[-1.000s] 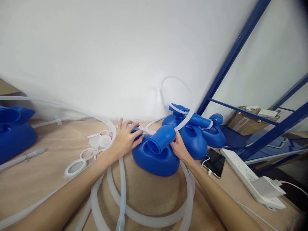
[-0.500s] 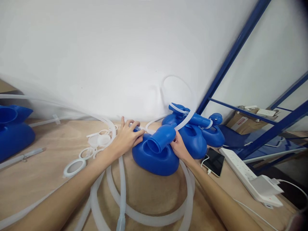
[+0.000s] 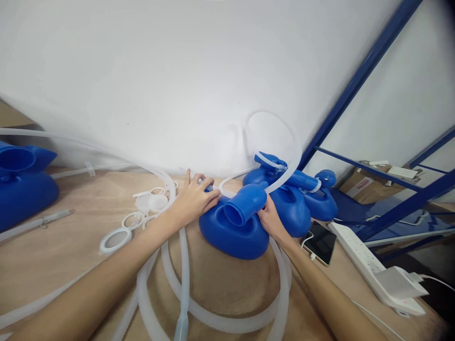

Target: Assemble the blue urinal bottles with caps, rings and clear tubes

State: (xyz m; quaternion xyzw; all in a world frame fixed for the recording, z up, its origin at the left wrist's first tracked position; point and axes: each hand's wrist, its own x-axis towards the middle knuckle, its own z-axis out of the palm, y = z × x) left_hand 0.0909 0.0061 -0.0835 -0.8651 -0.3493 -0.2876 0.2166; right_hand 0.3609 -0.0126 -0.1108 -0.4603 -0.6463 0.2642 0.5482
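Observation:
A blue plastic urinal bottle point(image 3: 232, 239), with a wide angled mouth facing me, stands on the table in front of me. My right hand point(image 3: 270, 219) grips its neck from the right side, the fingertips hidden behind the neck. At the bottle's far left side, my left hand point(image 3: 199, 195) has its fingers curled round a small translucent bluish piece point(image 3: 209, 187), mostly covered by the fingers. The index finger sticks up. A translucent corrugated hose point(image 3: 231, 323) lies coiled around the bottle.
More blue bottles point(image 3: 289, 213) stand close on the right, a hose arching above them. Another bottle point(image 3: 24, 199) is at far left. White rings and caps point(image 3: 115, 240) lie left of my left hand. A phone point(image 3: 320, 241), a power strip point(image 3: 369, 265) and a blue metal rack point(image 3: 359, 80) are right.
The whole scene has shifted slightly to the right in view as the camera turned. Both hands keep the same places on the bottle and the small piece.

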